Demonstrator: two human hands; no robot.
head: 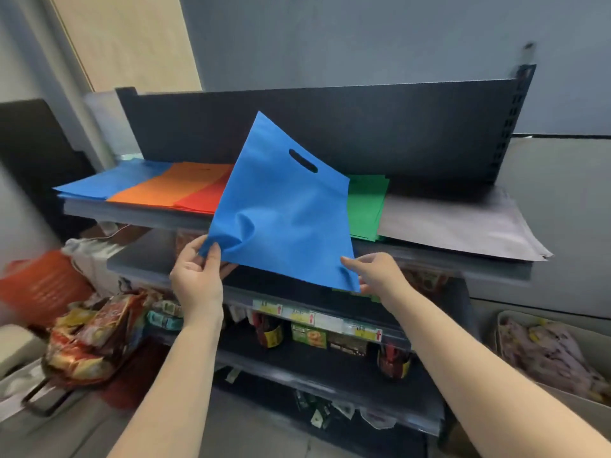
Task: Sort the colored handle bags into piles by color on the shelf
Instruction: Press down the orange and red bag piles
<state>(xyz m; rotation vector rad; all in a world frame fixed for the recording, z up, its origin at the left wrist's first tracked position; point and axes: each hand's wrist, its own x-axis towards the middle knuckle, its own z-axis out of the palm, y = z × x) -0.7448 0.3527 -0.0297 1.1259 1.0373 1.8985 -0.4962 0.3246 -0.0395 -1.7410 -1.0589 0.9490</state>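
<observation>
Left hand [197, 276]: thumb on top, fingers underneath, pinching the lower left corner of a blue handle bag [281, 209]; fabric bunched and creased at the pinch. Right hand [375, 271]: thumb and fingers pinch the bag's lower right corner, the fingertips partly hidden behind the cloth. Both forearms bare, reaching up from the bottom of the view.

The blue handle bag is held up off the top shelf [139, 217], tilted, one corner pointing up against the dark back panel [330, 127]. Its oval cut-out handle shows near the upper edge. The bag hangs in front of the middle of the shelf and hides what lies there.

On the top shelf, left to right: blue pile [105, 181] at the far left end, orange pile [168, 186] just beside it and overlapping its edge, red pile [203, 196] partly hidden behind the held bag, green pile [367, 206] showing to the right of the bag, grey pile [459, 223] at the right end, overhanging the shelf front.

Lower shelves: price labels [317, 320] along one edge, packaged goods [309, 337] behind them, blurred. Left on the floor: an orange basket [43, 287] and a heap of snack packets [96, 338]. Right: a box [558, 355] of pale wrapped items, detail not legible.
</observation>
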